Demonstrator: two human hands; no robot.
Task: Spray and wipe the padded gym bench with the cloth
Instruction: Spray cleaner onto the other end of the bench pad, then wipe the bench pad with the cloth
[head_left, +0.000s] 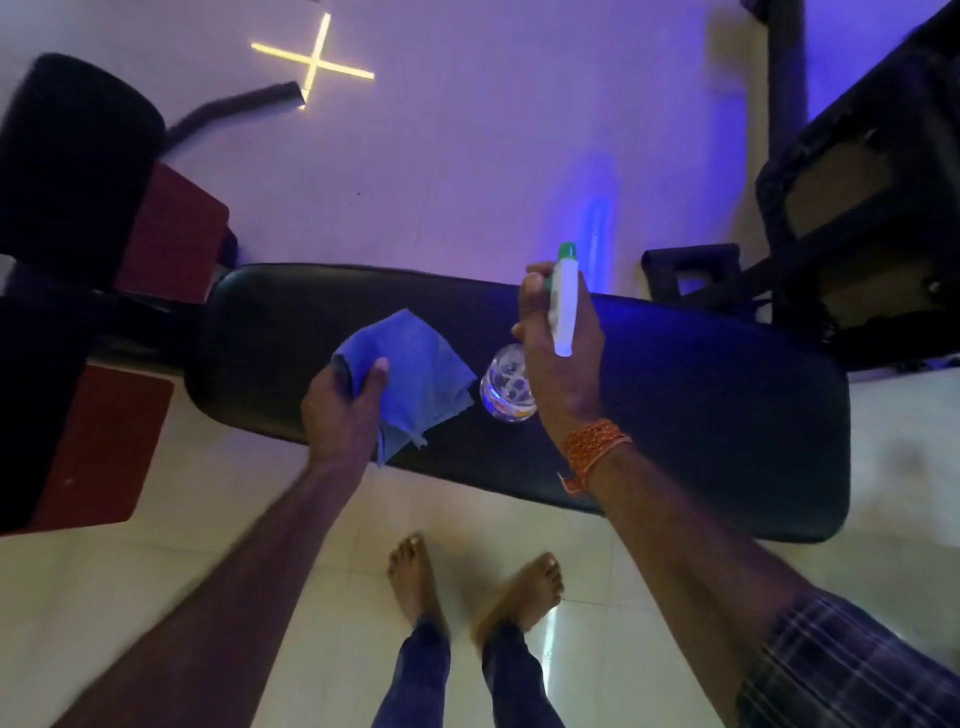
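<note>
Above the black padded bench (675, 395), the left hand (340, 410) grips a bunched blue cloth (415, 364) while the right hand (563, 358), fingers wrapped, holds a clear spray bottle (563, 306) upright

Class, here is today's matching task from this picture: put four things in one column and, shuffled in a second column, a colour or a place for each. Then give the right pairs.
Things
1. cloth
2. spray bottle
3. padded bench
4. thread band

Colour or place
A. black
B. gripped in the right hand
C. orange, round the right wrist
D. blue, held in the left hand

Pairs: 1-D, 2-B, 3-A, 4-C
</note>
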